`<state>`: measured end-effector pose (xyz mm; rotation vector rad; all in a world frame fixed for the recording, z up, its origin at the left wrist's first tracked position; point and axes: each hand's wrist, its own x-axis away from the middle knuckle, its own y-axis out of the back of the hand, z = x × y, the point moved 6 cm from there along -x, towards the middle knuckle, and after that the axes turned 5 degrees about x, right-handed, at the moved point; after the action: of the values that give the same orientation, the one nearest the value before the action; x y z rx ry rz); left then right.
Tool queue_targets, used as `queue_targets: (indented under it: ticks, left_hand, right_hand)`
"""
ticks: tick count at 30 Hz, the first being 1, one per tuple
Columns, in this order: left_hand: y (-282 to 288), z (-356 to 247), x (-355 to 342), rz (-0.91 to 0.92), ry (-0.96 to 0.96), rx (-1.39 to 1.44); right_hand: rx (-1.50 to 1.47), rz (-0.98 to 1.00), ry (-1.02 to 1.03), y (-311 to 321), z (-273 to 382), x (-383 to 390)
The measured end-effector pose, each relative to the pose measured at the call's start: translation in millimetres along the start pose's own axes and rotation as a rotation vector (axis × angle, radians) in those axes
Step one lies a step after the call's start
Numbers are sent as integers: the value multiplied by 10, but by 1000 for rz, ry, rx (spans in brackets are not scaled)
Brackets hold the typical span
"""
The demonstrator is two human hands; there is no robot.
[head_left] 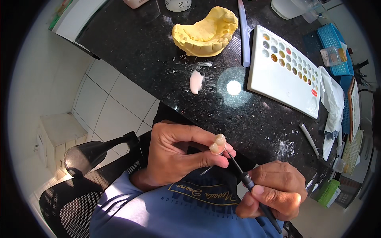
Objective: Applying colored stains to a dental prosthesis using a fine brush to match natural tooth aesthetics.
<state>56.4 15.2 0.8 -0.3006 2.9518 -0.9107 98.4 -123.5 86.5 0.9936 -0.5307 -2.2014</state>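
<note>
My left hand [178,152] pinches a small dental crown piece [218,144], tooth-coloured with a pinkish part, between thumb and fingers. My right hand [278,190] is closed round the dark handle of a fine-tipped dental brush [247,180]. Its thin tip reaches up to the right side of the crown piece; whether it touches I cannot tell. Both hands are above my lap, at the near edge of the counter. Beyond them, a smear of pale pink paste [195,82] lies on the dark surface. A yellow plaster dental cast [206,32] stands farther back.
On the black speckled counter [158,79] lie a white palette [278,83] with coloured wells, a lilac stick [244,35] and a grey rod [309,141]. White tissue [332,103] and blue baskets [335,47] are at right. A chair armrest [99,152] is at left.
</note>
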Motion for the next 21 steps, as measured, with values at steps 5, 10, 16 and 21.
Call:
queue_targets:
  ticks: [5,10,16,21]
  left_hand:
    - [-13,20,-18,23,16,-26]
    - [-14,-11,-18,26,7,-42]
    - [-7,30,1,-3,-7,9]
    - [-2,43,14,-27,-32,118]
  right_hand:
    - [16,6,6,25,0,8]
    - [20,25,7,16,9,-8]
    - [-41,-94,38,41,-14,30]
    - [-201,-247,-121,173,-133,48]
